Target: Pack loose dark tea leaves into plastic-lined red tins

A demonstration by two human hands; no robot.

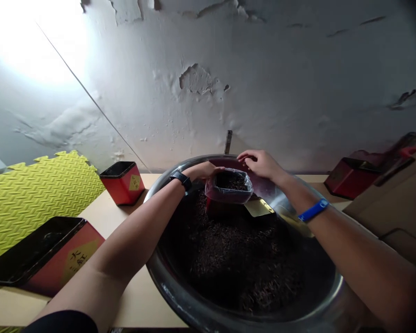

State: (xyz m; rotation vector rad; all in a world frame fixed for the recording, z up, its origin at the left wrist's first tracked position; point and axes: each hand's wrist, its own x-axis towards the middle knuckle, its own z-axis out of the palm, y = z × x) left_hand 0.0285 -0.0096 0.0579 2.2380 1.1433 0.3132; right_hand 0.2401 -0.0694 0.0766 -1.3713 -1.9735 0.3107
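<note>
A large metal basin [166,289] holds a heap of dark, loose tea-like leaves [229,249]. Within it, on the leaves, stands a red tin [217,206] lined with a clear plastic bag [246,187] and filled with the same dark leaves. My left hand [208,170] wraps the tin's far left rim, gripping the bag's edge there. Just beyond the tin's right corner, my right hand [259,163] hovers with loosely bent fingers, nothing visible in them. A flat yellow piece [260,208] with dark marks lies against the tin's right side.
Red tins with yellow labels stand left of the basin, one small-looking tin [126,187] and one closer tin [65,259]. Another red tin [350,178] is at right beside a cardboard box [395,199]. A yellow foam mat [55,189] and a peeling wall [263,83] border the table [142,296].
</note>
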